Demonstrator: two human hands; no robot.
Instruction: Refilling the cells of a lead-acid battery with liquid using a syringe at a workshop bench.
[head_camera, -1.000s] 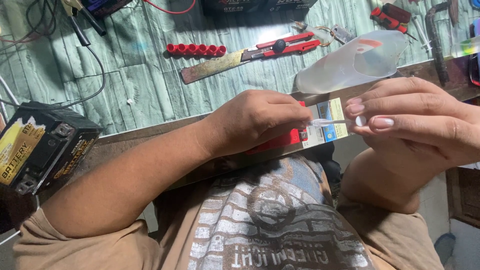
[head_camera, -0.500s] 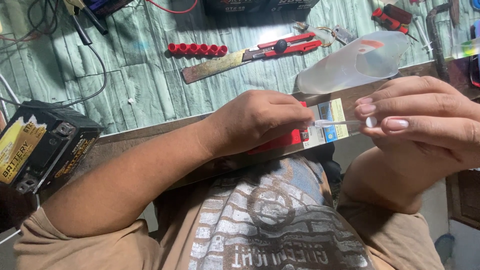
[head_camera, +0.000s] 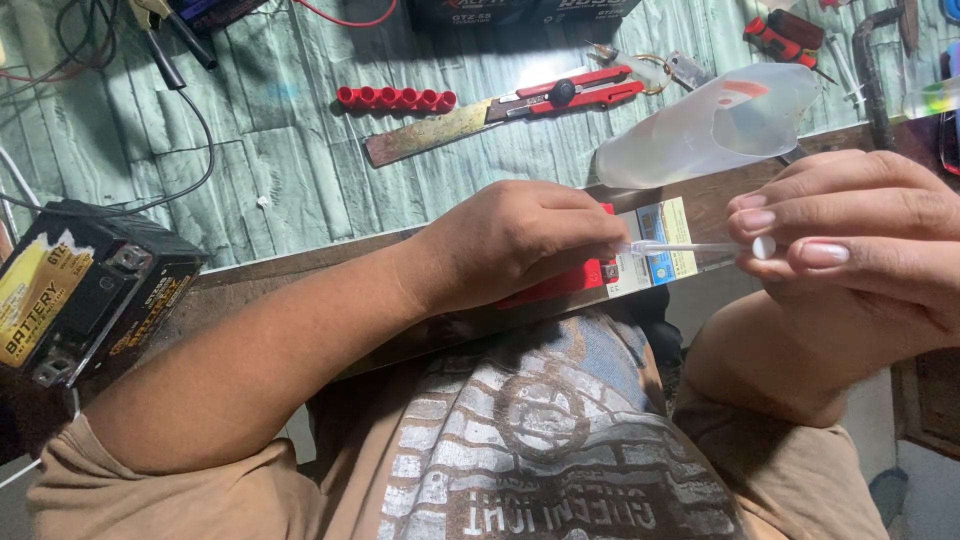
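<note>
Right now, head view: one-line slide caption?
Left hand steadies a small clear syringe while right hand grips its plunger end, above a workbench.

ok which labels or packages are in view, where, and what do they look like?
Battery: left table edge, black block, yellow and orange label.
Small box: under the left hand, red body, white, blue and yellow label.
Dark boxes: top edge, black, pale print.
No screens.
</note>
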